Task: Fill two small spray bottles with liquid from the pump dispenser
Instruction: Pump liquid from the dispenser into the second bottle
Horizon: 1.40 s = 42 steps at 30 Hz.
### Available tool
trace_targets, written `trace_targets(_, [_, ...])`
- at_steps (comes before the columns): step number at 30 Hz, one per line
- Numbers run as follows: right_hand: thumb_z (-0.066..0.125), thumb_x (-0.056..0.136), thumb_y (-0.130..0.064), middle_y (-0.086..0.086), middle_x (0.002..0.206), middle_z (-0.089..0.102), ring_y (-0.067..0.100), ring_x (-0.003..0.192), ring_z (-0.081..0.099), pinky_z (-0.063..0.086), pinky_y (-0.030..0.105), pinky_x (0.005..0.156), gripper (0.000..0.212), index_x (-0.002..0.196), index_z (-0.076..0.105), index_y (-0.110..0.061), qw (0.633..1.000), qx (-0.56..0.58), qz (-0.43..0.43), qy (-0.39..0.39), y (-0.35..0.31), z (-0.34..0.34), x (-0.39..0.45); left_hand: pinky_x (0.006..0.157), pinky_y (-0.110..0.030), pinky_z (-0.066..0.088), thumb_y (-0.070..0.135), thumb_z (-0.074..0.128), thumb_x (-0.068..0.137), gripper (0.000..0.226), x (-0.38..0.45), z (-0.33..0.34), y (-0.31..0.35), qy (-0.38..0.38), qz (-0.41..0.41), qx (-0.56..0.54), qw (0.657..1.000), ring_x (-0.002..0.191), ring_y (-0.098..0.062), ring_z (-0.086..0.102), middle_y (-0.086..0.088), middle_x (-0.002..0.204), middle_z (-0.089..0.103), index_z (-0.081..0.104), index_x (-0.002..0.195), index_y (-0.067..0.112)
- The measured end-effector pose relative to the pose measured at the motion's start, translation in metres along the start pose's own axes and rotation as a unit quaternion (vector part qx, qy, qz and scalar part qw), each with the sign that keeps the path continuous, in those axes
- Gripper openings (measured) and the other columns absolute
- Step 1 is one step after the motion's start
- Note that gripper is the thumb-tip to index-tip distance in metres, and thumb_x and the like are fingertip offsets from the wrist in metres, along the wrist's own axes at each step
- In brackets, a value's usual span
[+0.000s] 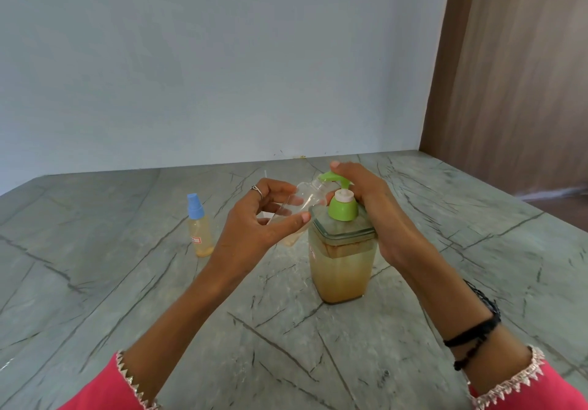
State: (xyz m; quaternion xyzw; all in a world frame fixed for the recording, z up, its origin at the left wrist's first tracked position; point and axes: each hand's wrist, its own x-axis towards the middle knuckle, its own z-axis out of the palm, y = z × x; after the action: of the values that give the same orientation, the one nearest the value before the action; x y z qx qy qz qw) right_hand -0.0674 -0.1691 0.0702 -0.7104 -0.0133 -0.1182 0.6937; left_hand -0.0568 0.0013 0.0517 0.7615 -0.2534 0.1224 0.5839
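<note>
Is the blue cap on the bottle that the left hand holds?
No, the bottle in the left hand is uncapped; the blue cap sits on the other bottle.

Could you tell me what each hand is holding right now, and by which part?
The left hand grips the clear spray bottle by its body; the right hand rests on the dispenser's green pump head, holding nothing.

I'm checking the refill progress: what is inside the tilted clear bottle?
The small clear plastic spray bottle in the left hand shows a little yellowish liquid at its lower end; fingers cover part, so the exact level is hidden.
</note>
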Motion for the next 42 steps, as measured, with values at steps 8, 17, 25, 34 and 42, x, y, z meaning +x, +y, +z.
trace_targets(8, [0.057,0.088,-0.028,-0.01,0.051,0.064,0.0,0.047,0.059,0.048,0.014,0.051,0.011,0.088,0.056,-0.017,0.999,0.031,0.004,-0.021,0.0,-0.004,0.01,0.07,-0.016,0.051,0.035,0.072,0.064,0.038,0.0,-0.001,-0.006,-0.001,-0.003,0.001,1.0,0.089,-0.007,0.063,0.008,0.098,0.069,0.06,0.099,0.026])
trace_targets(17, [0.051,0.093,-0.019,-0.01,0.064,0.067,0.003,0.06,0.063,0.051,0.016,0.058,0.012,0.089,0.062,-0.017,0.998,0.011,-0.047,-0.033,0.0,-0.005,0.005,0.072,-0.018,0.053,0.037,0.072,0.063,0.038,0.0,-0.002,-0.007,-0.004,-0.005,0.015,1.0,0.09,-0.005,0.063,0.012,0.097,0.069,0.059,0.098,0.029])
trace_targets(25, [0.049,0.091,-0.041,-0.003,0.077,0.071,0.015,0.079,0.063,0.048,0.035,0.088,0.037,0.105,0.065,-0.011,1.0,-0.004,0.006,-0.029,0.0,-0.001,0.0,0.072,-0.015,0.051,0.035,0.076,0.067,0.039,-0.001,-0.002,-0.004,-0.003,0.003,0.008,1.0,0.091,-0.006,0.063,0.013,0.097,0.069,0.059,0.1,0.026])
trace_targets(34, [0.048,0.092,-0.033,-0.003,0.066,0.064,0.006,0.06,0.059,0.049,0.02,0.058,0.022,0.099,0.058,-0.015,0.999,0.026,-0.014,-0.024,-0.001,0.001,0.001,0.069,-0.015,0.051,0.04,0.074,0.062,0.04,-0.001,0.0,-0.001,0.01,0.01,0.005,1.0,0.089,-0.005,0.062,0.013,0.095,0.068,0.059,0.097,0.029])
trace_targets(42, [0.048,0.094,-0.018,-0.001,0.068,0.063,0.005,0.058,0.061,0.051,0.021,0.06,0.007,0.092,0.055,-0.021,0.998,0.015,-0.039,-0.044,-0.001,-0.003,0.008,0.066,-0.012,0.049,0.038,0.075,0.063,0.04,-0.003,0.0,-0.004,0.003,0.004,0.011,1.0,0.087,-0.005,0.062,0.009,0.097,0.068,0.059,0.098,0.027])
